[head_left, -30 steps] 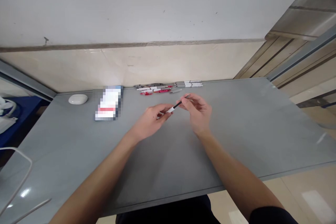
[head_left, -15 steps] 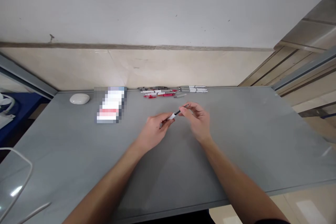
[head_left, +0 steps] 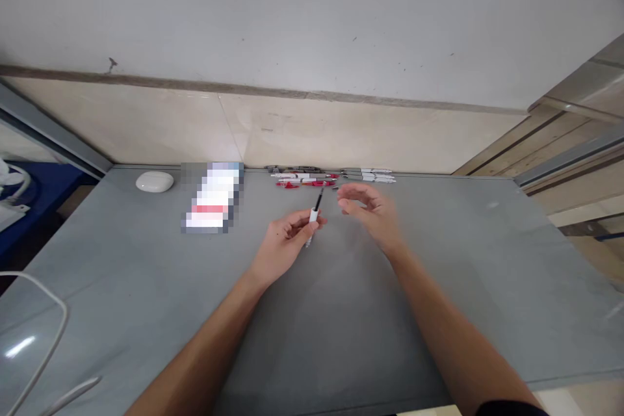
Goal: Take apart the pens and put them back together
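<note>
My left hand (head_left: 285,240) is closed around a disassembled pen (head_left: 313,215). The pen's white barrel tilts upward, and a dark refill (head_left: 319,198) sticks out of its top end with the tip bare. To the right, my right hand (head_left: 368,211) is apart from the pen, its fingers loosely curled with a gap between thumb and fingertips. It is slightly blurred, and nothing shows in it. Just beyond its fingertips lies a small grey pen part (head_left: 335,188), partly hidden. Red and white pens (head_left: 305,179) lie behind the hands, beside a group of white pens (head_left: 375,175).
A grey table (head_left: 146,292) stands against the wall. At the back left are a white rounded case (head_left: 155,182) and a pixelated phone-like screen (head_left: 212,198). Dark pens (head_left: 292,169) line the back edge. A white cable (head_left: 61,325) curves over the left front.
My right hand has let go of the refill and moved away from the pen. My left hand has turned the pen more upright. The view has shifted slightly.
</note>
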{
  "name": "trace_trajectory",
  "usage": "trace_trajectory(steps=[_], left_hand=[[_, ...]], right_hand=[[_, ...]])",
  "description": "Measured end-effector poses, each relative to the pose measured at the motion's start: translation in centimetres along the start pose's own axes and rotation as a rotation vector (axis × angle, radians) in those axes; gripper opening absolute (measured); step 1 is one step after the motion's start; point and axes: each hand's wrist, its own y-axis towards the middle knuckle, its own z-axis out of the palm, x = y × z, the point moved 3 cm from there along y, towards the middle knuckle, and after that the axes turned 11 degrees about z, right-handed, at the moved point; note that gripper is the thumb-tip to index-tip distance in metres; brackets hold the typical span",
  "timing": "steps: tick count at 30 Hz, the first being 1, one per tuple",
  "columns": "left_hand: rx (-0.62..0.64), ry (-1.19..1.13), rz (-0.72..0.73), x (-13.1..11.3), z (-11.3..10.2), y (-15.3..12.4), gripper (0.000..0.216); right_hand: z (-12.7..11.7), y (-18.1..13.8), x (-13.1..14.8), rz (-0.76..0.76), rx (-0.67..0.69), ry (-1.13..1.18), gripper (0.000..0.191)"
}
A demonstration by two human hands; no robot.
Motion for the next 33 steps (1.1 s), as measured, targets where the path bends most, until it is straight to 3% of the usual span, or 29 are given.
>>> trace_trajectory(steps=[3, 8, 13, 26, 29, 33], left_hand=[[-0.080, -0.246, -0.030, 0.5, -0.5, 0.2, 0.033], [-0.132, -0.512, -0.067, 0.7, -0.6, 0.4, 0.031], [-0.137, -0.539, -0.103, 0.9, -0.6, 0.6, 0.029], [-0.143, -0.524, -0.128, 1.1, -0.7, 0.6, 0.029], [-0.130, -0.545, -0.116, 1.0, -0.6, 0.6, 0.029], [-0.127, -0.564, -0.102, 0.9, -0.5, 0.5, 0.029]], right_hand=[[-1.4, 2.1, -0.1, -0.100, -0.031, -0.330, 0.023], [-1.9, 4.6, 0.0, -0.359, 0.009, -1.104, 0.029], [-1.7, 6.3, 0.0, -0.486, 0.071, -1.400, 0.034], [-1.8, 6.5, 0.6, -0.492, 0.188, -1.449, 0.033], [-2.0, 5.7, 0.9, -0.450, 0.158, -1.259, 0.029], [-2.2, 4.2, 1.4, -0.281, 0.102, -0.763, 0.020]])
